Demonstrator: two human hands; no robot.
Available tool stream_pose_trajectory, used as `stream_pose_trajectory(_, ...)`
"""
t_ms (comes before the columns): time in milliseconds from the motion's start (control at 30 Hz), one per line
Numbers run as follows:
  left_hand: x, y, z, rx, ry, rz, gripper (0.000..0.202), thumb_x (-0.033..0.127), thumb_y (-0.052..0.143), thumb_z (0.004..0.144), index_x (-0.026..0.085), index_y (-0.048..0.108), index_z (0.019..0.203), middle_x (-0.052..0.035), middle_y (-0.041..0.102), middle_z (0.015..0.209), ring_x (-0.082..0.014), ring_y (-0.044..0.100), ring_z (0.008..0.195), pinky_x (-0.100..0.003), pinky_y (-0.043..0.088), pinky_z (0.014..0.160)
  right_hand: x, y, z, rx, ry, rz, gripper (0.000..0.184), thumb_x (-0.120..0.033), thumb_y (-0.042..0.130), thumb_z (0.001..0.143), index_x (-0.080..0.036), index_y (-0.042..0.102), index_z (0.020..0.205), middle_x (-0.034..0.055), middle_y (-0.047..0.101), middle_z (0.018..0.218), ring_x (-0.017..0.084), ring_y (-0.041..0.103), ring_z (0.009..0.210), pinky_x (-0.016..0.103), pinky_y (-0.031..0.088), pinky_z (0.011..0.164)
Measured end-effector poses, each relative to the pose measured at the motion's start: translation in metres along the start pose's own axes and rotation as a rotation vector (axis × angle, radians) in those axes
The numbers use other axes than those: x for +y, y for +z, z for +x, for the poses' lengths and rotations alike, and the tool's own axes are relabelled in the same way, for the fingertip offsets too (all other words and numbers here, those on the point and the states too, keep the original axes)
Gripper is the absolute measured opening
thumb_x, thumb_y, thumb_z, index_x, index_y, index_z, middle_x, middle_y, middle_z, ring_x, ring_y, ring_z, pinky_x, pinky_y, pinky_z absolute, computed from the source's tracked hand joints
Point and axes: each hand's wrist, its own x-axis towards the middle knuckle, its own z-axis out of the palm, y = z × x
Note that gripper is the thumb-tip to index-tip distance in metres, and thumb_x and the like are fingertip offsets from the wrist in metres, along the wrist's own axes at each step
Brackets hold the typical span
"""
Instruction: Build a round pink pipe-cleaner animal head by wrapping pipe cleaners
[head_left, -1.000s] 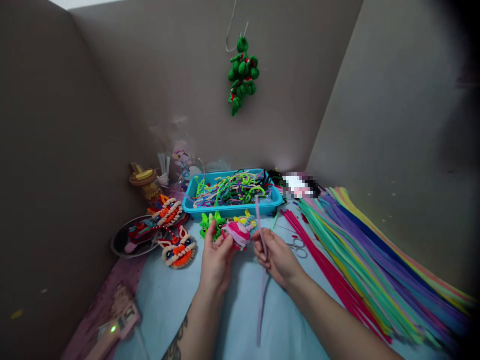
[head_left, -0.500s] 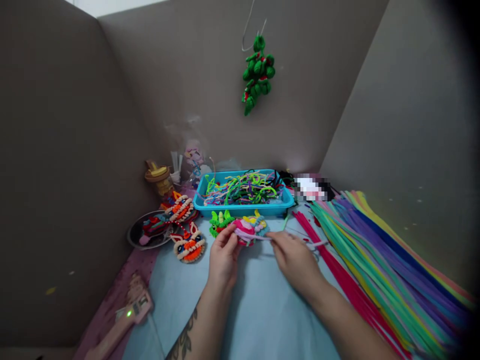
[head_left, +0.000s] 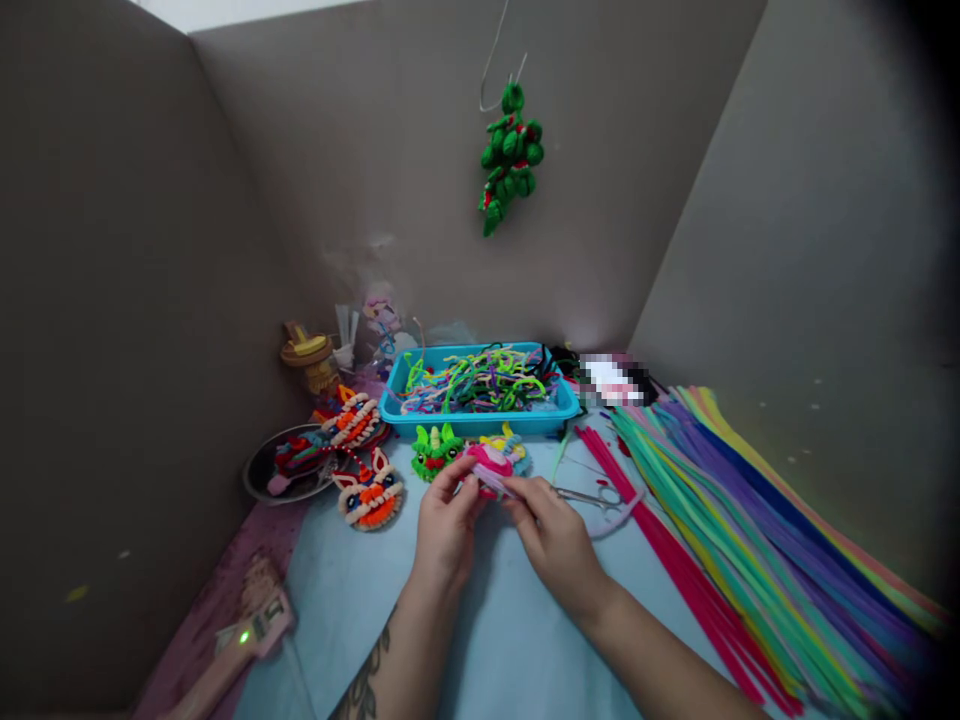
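My left hand [head_left: 450, 510] pinches a pink pipe-cleaner piece [head_left: 491, 458], coiled in bright and pale pink. At its right side, my right hand [head_left: 551, 520] has its fingers closed on a pale lilac pipe cleaner [head_left: 619, 520], whose free end trails out to the right over the cloth. Just behind the hands sit a green pipe-cleaner dragon head [head_left: 436, 452] and a yellow and blue piece [head_left: 517, 450], partly hidden by the pink one. Scissors [head_left: 592, 496] lie right of my right hand.
A blue tray [head_left: 480, 424] of pipe-cleaner scraps stands behind. Long pipe cleaners [head_left: 750, 520] spread along the right. Orange lion heads [head_left: 371, 492] and a metal bowl [head_left: 259, 485] are at left, a pink glue gun [head_left: 259, 630] front left. A green ornament [head_left: 511, 160] hangs above.
My right hand has moved left, closer to my left hand and the pink piece. The stretch of lilac pipe cleaner between the hands is shorter. The scissors show more. The view shifted slightly.
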Motion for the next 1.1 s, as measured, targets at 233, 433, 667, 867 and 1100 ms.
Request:
stream_pose_trajectory(233,0.002,0.006,-0.006,-0.007,0.002,-0.053,0.032,0.019,0.083,0.054,0.017,0.066,0.081,-0.0006,0.068,0.084,-0.012,0.064,0.074,-0.022,0.051,0.067,-0.002,-0.007,0.004,0.152,0.037,-0.006,0.028,-0.01,0.048,0.086,-0.021,0.064,0.106,0.0068,0.054,0.092,0.018,0.057,0.085,0.03,0.049,0.076)
stream_pose_trajectory(433,-0.002,0.007,-0.007,-0.059,-0.039,-0.068,0.039,0.018,0.082,0.055,0.017,0.067,0.092,-0.0036,0.069,0.095,-0.0134,0.065,0.083,-0.023,0.051,0.074,-0.005,-0.006,0.002,0.081,0.057,0.082,0.034,-0.008,0.046,0.086,-0.023,0.061,0.112,0.0047,0.054,0.089,0.015,0.057,0.081,0.027,0.049,0.072)
stream_pose_trajectory(667,-0.009,0.006,-0.01,-0.057,-0.089,-0.052,0.037,0.019,0.083,0.055,0.015,0.066,0.087,-0.004,0.07,0.085,-0.0137,0.065,0.077,-0.024,0.05,0.071,-0.007,-0.004,-0.001,0.04,0.079,0.107,0.025,-0.015,0.051,0.087,-0.024,0.062,0.107,0.0043,0.053,0.091,0.016,0.056,0.083,0.028,0.048,0.073)
stream_pose_trajectory(867,-0.005,0.007,-0.007,-0.007,-0.08,-0.125,0.033,0.017,0.083,0.054,0.015,0.068,0.083,-0.0031,0.07,0.086,-0.0117,0.065,0.076,-0.021,0.052,0.072,-0.008,-0.008,0.002,0.111,0.142,0.155,0.032,-0.034,0.045,0.09,-0.02,0.047,0.119,0.0089,0.05,0.103,0.021,0.052,0.091,0.034,0.046,0.076)
stream_pose_trajectory(1100,-0.003,0.008,-0.005,-0.003,-0.097,-0.163,0.03,0.013,0.082,0.055,0.014,0.071,0.083,-0.0043,0.072,0.087,-0.012,0.066,0.077,-0.02,0.054,0.073,-0.004,-0.011,0.004,0.119,0.228,0.128,0.018,-0.025,0.04,0.093,-0.021,0.05,0.078,0.0008,0.049,0.074,0.016,0.049,0.07,0.028,0.041,0.064)
